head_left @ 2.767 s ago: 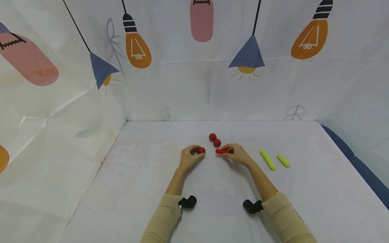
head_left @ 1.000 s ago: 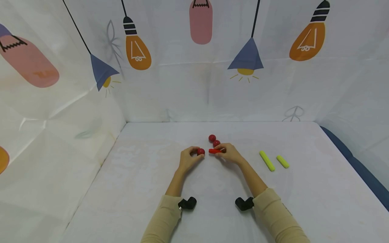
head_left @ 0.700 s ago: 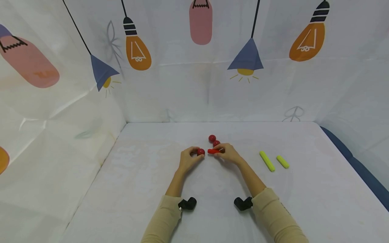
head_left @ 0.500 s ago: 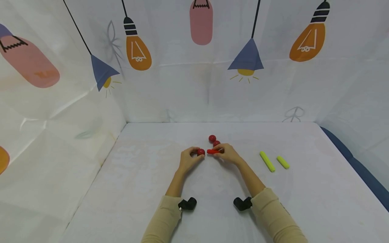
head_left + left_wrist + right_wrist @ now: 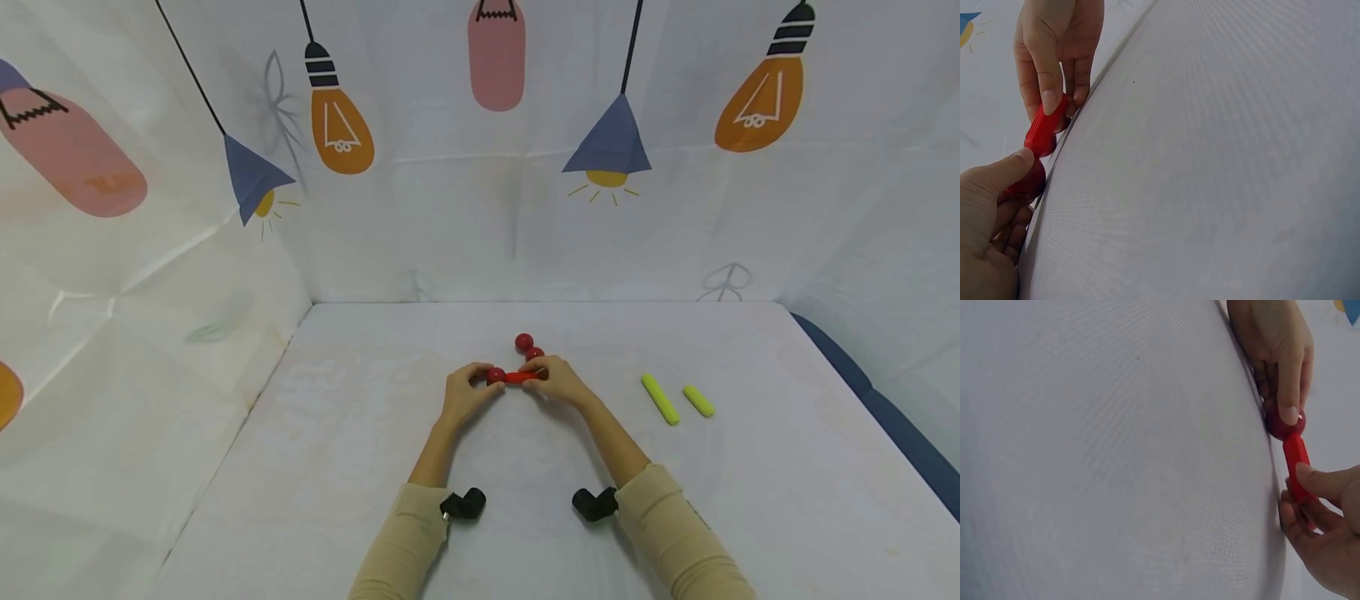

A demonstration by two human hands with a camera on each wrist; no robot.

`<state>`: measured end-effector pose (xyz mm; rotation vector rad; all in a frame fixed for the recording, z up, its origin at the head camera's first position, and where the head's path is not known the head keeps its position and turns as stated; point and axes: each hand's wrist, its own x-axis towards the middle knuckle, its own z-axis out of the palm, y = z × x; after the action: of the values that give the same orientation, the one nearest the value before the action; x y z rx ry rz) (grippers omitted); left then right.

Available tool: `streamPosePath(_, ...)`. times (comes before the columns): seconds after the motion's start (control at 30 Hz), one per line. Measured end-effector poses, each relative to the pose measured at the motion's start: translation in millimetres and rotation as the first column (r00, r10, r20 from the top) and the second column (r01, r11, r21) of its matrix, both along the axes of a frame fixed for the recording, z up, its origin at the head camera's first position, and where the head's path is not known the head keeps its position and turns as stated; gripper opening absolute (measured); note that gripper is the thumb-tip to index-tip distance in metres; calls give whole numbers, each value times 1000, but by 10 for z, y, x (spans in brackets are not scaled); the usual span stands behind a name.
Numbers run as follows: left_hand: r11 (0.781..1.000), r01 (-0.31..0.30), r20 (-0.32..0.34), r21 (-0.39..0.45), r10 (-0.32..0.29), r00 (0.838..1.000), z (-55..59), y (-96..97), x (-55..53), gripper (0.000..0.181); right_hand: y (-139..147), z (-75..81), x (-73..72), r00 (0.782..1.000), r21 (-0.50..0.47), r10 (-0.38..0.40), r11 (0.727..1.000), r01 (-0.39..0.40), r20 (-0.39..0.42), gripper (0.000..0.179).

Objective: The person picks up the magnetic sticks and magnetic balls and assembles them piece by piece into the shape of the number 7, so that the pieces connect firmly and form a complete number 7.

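My left hand (image 5: 465, 394) pinches a glossy dark red ball (image 5: 496, 376) between thumb and fingers, low over the white table. From the right, my right hand (image 5: 561, 384) pinches a short bright red rod (image 5: 517, 377) near one end. The rod's other end is right at the ball, in line with it. In the left wrist view the rod (image 5: 1041, 131) shows ridged sides, and the left thumb covers part of the ball (image 5: 1030, 181). The right wrist view has the rod (image 5: 1295, 456) meeting the ball (image 5: 1285, 427) under the left thumb.
Just beyond the right fingers lie two more dark red balls (image 5: 524, 342), close together. To the right are a longer yellow-green rod (image 5: 660, 399) and a shorter yellow-green rod (image 5: 699, 401). White printed sheets (image 5: 420, 225) stand behind and beside the white table (image 5: 360, 367).
My right hand has moved left with the red rod, closing the gap until its end came to the ball. My left hand has kept the ball in nearly the same spot.
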<state>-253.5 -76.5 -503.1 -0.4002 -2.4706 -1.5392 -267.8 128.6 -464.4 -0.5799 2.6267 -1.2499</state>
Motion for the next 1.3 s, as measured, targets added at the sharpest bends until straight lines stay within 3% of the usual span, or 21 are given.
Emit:
streamPosePath(0.57, 1000, -1, -15, -4, 1, 1000, -13, 10, 10, 35, 61, -75, 2, 1000, 11, -29, 1000, 29, -10, 27)
streamPosePath(0.97, 1000, -11, 16, -13, 11, 1000, -8, 13, 2, 37, 250, 44, 14, 999, -14, -20, 1000, 21, 34, 27)
streamPosePath(1.1, 1000, -15, 14, -18, 15, 1000, -11, 11, 4, 36, 296, 33, -6, 998, -27, -70, 997, 70, 8, 24)
streamPosePath(1.3, 1000, -15, 28, -15, 15, 999, -14, 13, -2, 36, 321, -61, -73, 969, -93, -246, 966, 243, -19, 23)
